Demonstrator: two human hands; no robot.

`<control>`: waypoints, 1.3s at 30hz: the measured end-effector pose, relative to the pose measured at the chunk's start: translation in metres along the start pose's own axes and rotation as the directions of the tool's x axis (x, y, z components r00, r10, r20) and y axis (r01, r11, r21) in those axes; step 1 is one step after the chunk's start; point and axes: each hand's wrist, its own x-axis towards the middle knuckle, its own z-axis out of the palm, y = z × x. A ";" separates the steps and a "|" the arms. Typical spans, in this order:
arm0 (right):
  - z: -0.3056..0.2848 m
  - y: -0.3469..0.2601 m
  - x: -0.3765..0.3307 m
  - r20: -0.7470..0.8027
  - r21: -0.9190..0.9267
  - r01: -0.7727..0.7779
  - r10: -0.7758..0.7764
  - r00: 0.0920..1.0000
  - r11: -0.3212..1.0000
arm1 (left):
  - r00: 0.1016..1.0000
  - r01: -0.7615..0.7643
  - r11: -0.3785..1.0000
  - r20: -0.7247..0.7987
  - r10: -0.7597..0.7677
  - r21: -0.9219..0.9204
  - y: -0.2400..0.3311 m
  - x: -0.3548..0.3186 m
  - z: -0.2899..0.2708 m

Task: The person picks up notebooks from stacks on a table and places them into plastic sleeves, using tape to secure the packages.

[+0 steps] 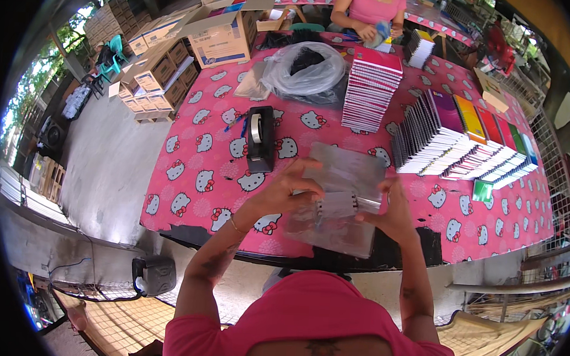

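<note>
A small white spiral-bound notepad [337,205] lies among clear plastic sleeves [349,165] on the table, near its front edge. My left hand [289,190] is at the pad's left side, fingers spread and curved, the tips by the plastic. At the other side my right hand [394,214] stands with thumb and fingers apart, its thumb close to the pad's binding. Whether the fingertips press on the plastic is too fine to make out. Beyond my left hand stands a black tape dispenser [261,148] with a roll in it.
Tall notebook stack [370,92] and rows of spiral notebooks [442,138] stand at the right. A clear plastic bag [303,72] and an open carton [221,42] are at the far side. Across the pink patterned table [189,153], another person [371,15] handles something.
</note>
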 end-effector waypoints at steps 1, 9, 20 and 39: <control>0.016 0.019 -0.006 0.050 0.071 0.098 -0.102 0.994 0.993 | 0.999 -0.040 0.999 -0.006 0.040 0.026 0.000 0.004 0.005; 0.059 0.040 -0.015 0.194 -0.083 0.455 -0.434 0.880 0.886 | 0.992 -0.127 0.948 0.028 0.124 0.292 -0.014 0.022 0.056; 0.064 0.026 0.007 -0.099 0.445 0.166 -0.136 0.986 0.880 | 0.857 0.454 0.625 0.120 -0.501 -0.635 -0.044 -0.021 0.076; 0.062 0.052 0.068 0.481 0.522 -0.126 -0.168 0.861 0.844 | 0.868 0.492 0.722 0.203 -0.454 -0.487 -0.039 -0.009 0.071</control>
